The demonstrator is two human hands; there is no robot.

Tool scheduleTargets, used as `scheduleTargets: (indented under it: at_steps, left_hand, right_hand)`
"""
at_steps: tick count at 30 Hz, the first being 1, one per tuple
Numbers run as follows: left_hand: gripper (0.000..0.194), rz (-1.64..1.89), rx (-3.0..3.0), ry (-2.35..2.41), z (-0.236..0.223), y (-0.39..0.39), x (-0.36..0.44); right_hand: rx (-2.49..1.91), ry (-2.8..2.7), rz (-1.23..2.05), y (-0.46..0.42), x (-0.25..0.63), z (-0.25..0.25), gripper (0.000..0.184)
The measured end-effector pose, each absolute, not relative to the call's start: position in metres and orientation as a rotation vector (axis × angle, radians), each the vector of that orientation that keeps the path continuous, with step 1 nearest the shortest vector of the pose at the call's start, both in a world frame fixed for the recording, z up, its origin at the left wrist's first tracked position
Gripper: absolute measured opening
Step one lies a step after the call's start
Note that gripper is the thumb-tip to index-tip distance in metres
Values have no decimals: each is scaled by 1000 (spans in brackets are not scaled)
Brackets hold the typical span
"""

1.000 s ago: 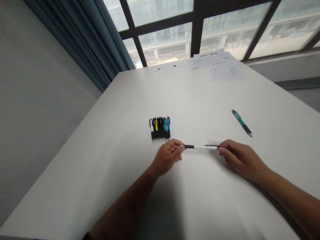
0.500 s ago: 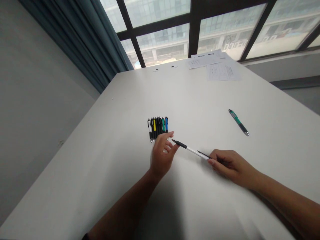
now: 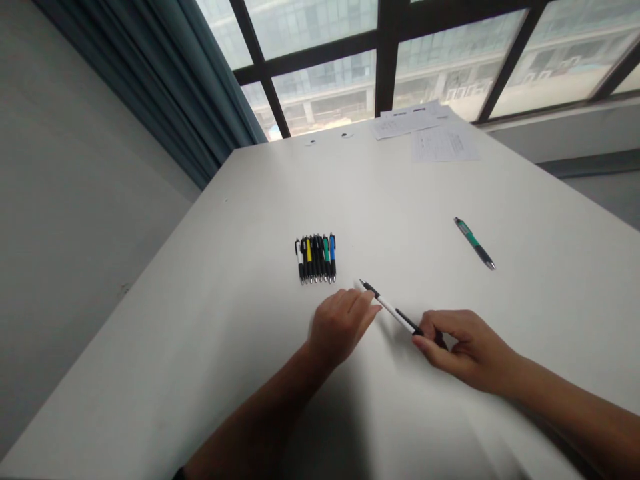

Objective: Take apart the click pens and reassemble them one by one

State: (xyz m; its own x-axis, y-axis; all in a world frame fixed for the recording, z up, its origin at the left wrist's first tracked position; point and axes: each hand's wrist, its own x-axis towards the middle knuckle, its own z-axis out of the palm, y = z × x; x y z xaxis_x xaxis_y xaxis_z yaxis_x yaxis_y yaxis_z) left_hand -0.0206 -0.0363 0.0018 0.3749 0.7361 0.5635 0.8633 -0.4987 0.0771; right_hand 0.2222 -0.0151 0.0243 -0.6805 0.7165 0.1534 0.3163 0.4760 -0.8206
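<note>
My right hand [image 3: 463, 347] pinches a white pen [image 3: 393, 312] near its black clip end, off to the right of centre. The pen slants up and to the left, its black grip and tip pointing away from me. Curled over, my left hand [image 3: 343, 325] has its fingertips and thumb closed at the pen's front part; how firmly they press is partly hidden by the fingers. Beyond my left hand lies a tight row of several pens [image 3: 320, 259], side by side, with white, yellow, black, green and blue barrels and their tips toward me.
A single green pen [image 3: 474, 243] lies slanted on the right of the white table [image 3: 250, 220]. Papers [image 3: 443, 143] lie at the far edge by the window [image 3: 330, 87]. A blue curtain [image 3: 185, 80] hangs at the left beside a grey wall.
My left hand has moved right, away from the pen row, and its spread fingers have closed at the white pen. The white pen's front has shifted right and the pen tilts more steeply.
</note>
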Motion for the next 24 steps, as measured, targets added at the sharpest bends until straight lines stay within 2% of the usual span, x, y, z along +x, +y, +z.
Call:
scheduleTargets:
  at_steps: [6,9,15,19,24]
  left_hand:
    - [9,-902,-2530,-1468,-4,-36,-16]
    - [9,-1202,-2679,-1651,-4,-38,-12]
    - [15,-1848,-2859,-2278,10,-46,-9]
    - [18,-1930,-2964,-2342,12,-47,-10]
    - [14,-1938,-2976,-2176,12,-48,-8]
  right_hand:
    - [-686,-2306,1348,-19,222,32,31]
    - [-644,-2347,1452,-16,222,35,32]
    - [-1030,-2359,1287,-5,220,29,45]
    - [-1039,-2214,1470,-5,221,24,47]
    - [-1037,-2015,1728,-8,220,20,39]
